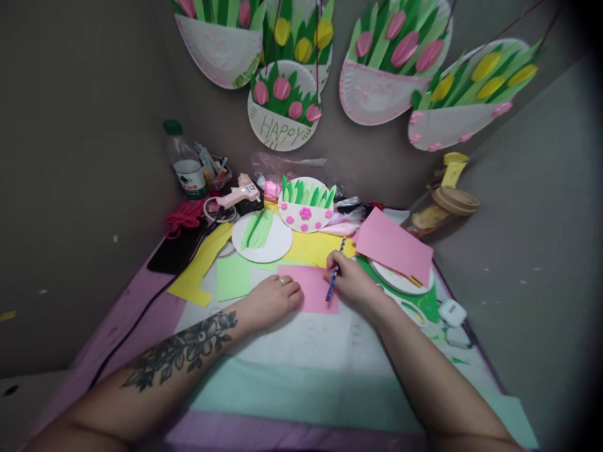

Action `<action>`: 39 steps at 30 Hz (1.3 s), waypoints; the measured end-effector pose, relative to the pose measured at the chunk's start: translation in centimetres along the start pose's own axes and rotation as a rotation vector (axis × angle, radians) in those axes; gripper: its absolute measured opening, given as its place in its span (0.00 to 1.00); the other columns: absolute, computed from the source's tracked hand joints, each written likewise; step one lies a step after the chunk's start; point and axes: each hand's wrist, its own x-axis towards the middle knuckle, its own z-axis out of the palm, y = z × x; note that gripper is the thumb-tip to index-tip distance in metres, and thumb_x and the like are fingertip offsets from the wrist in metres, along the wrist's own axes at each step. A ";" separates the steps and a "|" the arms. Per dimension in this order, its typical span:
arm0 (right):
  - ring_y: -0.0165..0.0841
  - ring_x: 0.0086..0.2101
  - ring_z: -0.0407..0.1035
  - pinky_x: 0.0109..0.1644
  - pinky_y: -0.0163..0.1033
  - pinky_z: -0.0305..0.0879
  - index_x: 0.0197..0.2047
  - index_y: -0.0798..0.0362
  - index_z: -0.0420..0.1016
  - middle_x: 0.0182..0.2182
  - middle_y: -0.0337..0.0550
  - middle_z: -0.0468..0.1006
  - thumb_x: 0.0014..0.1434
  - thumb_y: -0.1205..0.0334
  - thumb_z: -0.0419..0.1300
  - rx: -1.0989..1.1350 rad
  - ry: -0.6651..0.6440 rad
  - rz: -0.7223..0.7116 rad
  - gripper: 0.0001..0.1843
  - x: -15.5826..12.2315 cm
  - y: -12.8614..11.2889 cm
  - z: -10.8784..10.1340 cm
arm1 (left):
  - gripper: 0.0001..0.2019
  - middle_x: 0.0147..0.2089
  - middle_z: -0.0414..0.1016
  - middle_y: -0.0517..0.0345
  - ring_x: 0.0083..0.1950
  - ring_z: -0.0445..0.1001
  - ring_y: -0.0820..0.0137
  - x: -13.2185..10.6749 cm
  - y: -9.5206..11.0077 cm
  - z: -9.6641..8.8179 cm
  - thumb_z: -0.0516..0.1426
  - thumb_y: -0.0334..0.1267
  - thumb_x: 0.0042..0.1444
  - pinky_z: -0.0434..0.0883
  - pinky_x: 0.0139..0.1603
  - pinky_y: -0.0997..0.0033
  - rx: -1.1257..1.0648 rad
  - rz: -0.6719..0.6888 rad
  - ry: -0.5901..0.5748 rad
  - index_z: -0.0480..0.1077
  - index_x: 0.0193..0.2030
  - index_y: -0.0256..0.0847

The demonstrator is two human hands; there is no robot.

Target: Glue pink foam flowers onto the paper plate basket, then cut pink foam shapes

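My left hand [277, 298] lies with its fingers resting on a sheet of pink paper [313, 292], a ring on one finger. Over the right side of that sheet, my right hand [351, 276] grips a dark blue patterned pencil [333, 279], which slants down toward the paper. Light green paper [233, 279] lies left of my left hand. Just behind are a white paper plate [277, 245] with green paper strips on it and yellow paper [311, 250]. A decorated plate basket [306, 216] with green leaves and pink flowers stands at the back.
A pink glue gun [238, 193] and a green-capped bottle [186, 166] stand at back left. More pink paper [393, 245] covers a plate at right, near scissors [412, 312] and a white charger [452, 312]. Several plate baskets [282, 129] hang on the wall. A black cable runs along the left.
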 end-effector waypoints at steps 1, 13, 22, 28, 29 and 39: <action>0.31 0.26 0.62 0.30 0.33 0.54 0.30 0.49 0.60 0.26 0.35 0.68 0.49 0.68 0.54 -0.015 0.039 -0.018 0.05 0.0 0.3 0.1 | 0.08 0.41 0.73 0.50 0.45 0.69 0.65 0.0 0.0 0.0 0.50 0.32 0.62 0.64 0.40 0.66 0.008 -0.001 -0.001 0.69 0.44 0.37; 0.34 0.29 0.66 0.33 0.34 0.55 0.28 0.50 0.62 0.26 0.39 0.72 0.47 0.75 0.49 -0.207 0.159 0.013 0.10 0.1 3.5 0.7 | 0.11 0.52 0.73 0.45 0.58 0.64 0.55 -0.3 -1.6 0.4 0.52 0.32 0.60 0.64 0.47 0.55 0.173 -0.422 0.032 0.73 0.45 0.34; 0.33 0.29 0.66 0.33 0.34 0.56 0.29 0.50 0.64 0.27 0.39 0.73 0.49 0.74 0.49 -0.187 0.176 0.000 0.10 0.2 3.8 1.3 | 0.12 0.44 0.74 0.45 0.45 0.71 0.59 -0.3 -1.9 -0.2 0.51 0.35 0.61 0.65 0.39 0.58 0.184 -0.506 -0.029 0.73 0.43 0.32; 0.34 0.30 0.66 0.34 0.35 0.58 0.30 0.50 0.64 0.27 0.39 0.72 0.49 0.75 0.48 -0.160 0.175 -0.013 0.10 0.2 3.6 1.3 | 0.11 0.46 0.74 0.43 0.47 0.70 0.56 -0.6 -2.5 0.2 0.52 0.32 0.59 0.64 0.40 0.57 0.204 -0.453 0.096 0.72 0.44 0.31; 0.34 0.30 0.66 0.34 0.35 0.58 0.30 0.50 0.64 0.27 0.39 0.72 0.49 0.75 0.48 -0.150 0.177 -0.014 0.10 0.2 3.5 1.3 | 0.11 0.47 0.74 0.43 0.47 0.69 0.56 -0.6 -2.5 0.2 0.52 0.32 0.59 0.64 0.40 0.57 0.208 -0.446 0.113 0.72 0.44 0.32; 0.35 0.31 0.68 0.36 0.37 0.60 0.29 0.50 0.64 0.28 0.40 0.73 0.48 0.72 0.49 -0.062 0.332 -0.040 0.08 0.3 2.7 1.7 | 0.13 0.50 0.75 0.48 0.48 0.71 0.59 -0.9 -2.7 0.0 0.52 0.29 0.58 0.66 0.42 0.59 0.171 -0.351 0.244 0.71 0.48 0.37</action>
